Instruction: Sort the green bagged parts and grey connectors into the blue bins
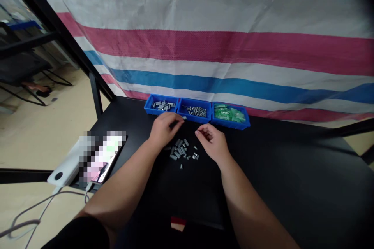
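Observation:
My left hand (165, 127) is closed in a pinch on a small grey metal spacer (184, 118), just in front of the middle bin. To its right, my right hand (212, 140) has its fingertips pressed together; whatever they may hold is too small to make out. Between and below the hands lies a loose pile of grey metal spacers (179, 150) on the black table. A few small screws (195, 156) are scattered at the pile's right side, and a single screw (181, 166) lies nearer to me.
Three blue bins stand in a row: one with spacers (162, 105), one with screws (197, 111), one with green packets (229, 113). A phone (106, 159) and a white power bank (68, 163) with cables lie left. Striped sheeting (222, 46) hangs behind the table (292, 171).

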### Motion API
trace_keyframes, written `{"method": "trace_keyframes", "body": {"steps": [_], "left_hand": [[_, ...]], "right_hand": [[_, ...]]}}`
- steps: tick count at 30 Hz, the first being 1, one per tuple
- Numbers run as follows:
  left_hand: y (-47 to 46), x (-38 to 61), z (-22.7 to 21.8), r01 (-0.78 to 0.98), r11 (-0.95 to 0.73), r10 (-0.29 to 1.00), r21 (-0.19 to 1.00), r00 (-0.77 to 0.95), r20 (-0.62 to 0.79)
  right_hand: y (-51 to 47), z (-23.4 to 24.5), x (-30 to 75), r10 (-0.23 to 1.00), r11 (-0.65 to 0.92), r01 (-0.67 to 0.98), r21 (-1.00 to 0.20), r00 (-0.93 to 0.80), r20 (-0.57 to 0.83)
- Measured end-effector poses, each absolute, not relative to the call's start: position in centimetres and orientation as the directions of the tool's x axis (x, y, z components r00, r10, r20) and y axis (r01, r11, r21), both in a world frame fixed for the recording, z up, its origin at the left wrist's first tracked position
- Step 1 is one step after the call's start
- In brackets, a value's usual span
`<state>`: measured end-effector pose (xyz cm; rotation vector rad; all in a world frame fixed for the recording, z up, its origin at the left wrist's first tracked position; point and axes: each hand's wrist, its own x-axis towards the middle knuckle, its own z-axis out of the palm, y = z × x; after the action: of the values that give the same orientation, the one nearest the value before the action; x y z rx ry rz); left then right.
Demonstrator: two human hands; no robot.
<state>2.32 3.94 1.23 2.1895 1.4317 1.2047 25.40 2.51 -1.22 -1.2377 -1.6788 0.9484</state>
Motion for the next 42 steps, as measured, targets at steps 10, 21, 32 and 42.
{"method": "trace_keyframes", "body": {"steps": [10,21,32,42], "left_hand": [[6.1,-0.6,-0.2,0.865,-0.089,0.888,0.494,-0.156,0.433],[3.8,-0.5,2.6,0.888,-0.129,0.992,0.441,0.122,0.044],[2.9,-2.2,3.6,0.873,-0.129,0.893,0.471,0.309,-0.327],[3.7,-1.9,3.1,0.889,-0.133,0.897,0.438,0.297,-0.329]], "right_hand": [[1.6,0.2,27.1,0.888,0.346,0.713,-0.609,-0.459,-0.033],[1.4,0.6,26.3,0.863,0.368,0.711,-0.599,-0.501,-0.064],[3.2,-1.3,25.6,0.959,0.282,0.422,-0.861,-0.115,0.258],[3.5,-0.6,26.1,0.951,0.302,0.527,-0.794,-0.230,0.208]]}}
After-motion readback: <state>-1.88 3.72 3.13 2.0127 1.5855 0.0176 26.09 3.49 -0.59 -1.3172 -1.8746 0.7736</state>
